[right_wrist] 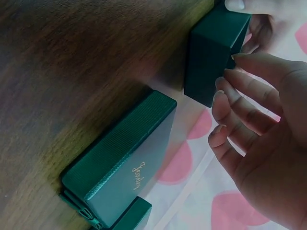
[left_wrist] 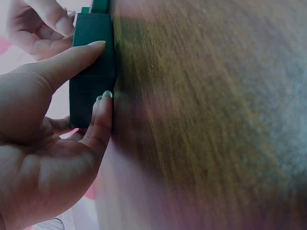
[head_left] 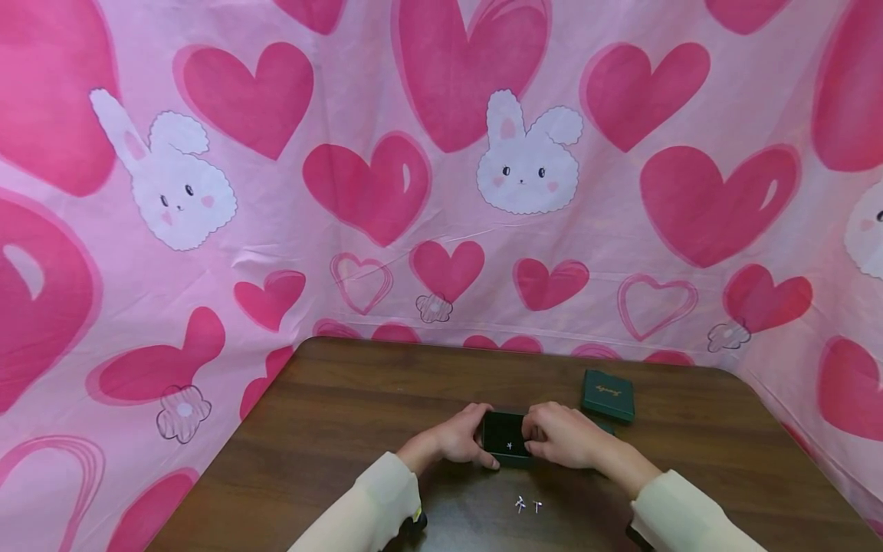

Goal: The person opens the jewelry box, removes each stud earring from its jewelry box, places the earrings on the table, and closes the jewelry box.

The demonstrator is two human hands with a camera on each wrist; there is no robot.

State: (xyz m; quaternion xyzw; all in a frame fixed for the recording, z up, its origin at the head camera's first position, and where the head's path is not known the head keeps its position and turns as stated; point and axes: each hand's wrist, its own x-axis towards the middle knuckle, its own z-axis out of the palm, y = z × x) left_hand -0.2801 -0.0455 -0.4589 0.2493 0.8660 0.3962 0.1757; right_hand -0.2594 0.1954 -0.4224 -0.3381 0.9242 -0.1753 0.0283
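Observation:
A small dark green jewelry box (head_left: 512,461) with a black inside stands on the table in front of me, a tiny silvery piece (head_left: 510,445) set in it. My left hand (head_left: 461,437) grips its left end, thumb on the near wall, as the box (left_wrist: 91,72) shows in the left wrist view. My right hand (head_left: 562,435) has bent fingers at the right end and covers that part of the inside. In the right wrist view, thumb and index fingertips meet at the rim of the box (right_wrist: 206,67); anything between them is hidden.
Two small silvery pieces, resembling earrings (head_left: 520,504), lie on the brown table (head_left: 345,429) nearer me. Behind my right hand sits a green lid-like box (head_left: 608,395) with gold lettering, another green piece (right_wrist: 136,215) beside it. A pink heart-print cloth (head_left: 455,215) surrounds the table.

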